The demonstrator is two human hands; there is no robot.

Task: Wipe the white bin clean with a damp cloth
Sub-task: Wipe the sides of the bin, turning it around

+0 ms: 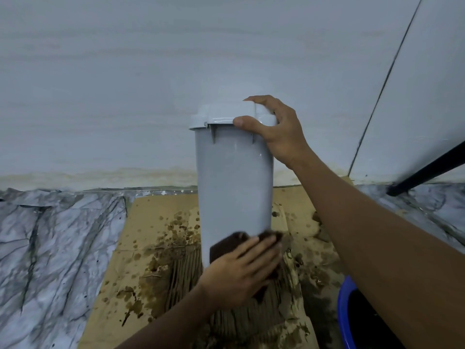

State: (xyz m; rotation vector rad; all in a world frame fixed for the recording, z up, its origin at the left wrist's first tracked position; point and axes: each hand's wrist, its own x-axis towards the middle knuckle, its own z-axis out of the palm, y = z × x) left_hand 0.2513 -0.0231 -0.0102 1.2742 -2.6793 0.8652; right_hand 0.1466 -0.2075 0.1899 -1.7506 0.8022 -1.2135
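Marble-patterned sheeting (50, 248) covered the ground at the far left, well apart from the work. Beside it lay brown cardboard (151, 222), spotted with dark wet stains. On this the white bin (234, 185) stood upright, its long axis vertical, close in front of a pale wall.

We noted the left hand (241, 273) low on the bin's near face. Its fingers (261, 250) lay fairly straight over a dark brown cloth (226, 244), pressing it flat against the bin's side just above the base. The hand was blurred, so we could not tell how the thumb lay. The greater length of the bin's side therefore lay above those fingers, along the vertical axis, up to the lid (226, 114).

At the top the right hand (279, 132) gripped the lid, thumb on the near rim and fingers curled over the far edge. In our judgement the wiping was under way. The coming stroke would have to travel upward or round the barrel, with the right hand steadying the top against tipping.

At the lower right a blue bucket (344, 311) stood near the cardboard, partly hidden by the right forearm. A black bar (427, 170) crossed the right edge.
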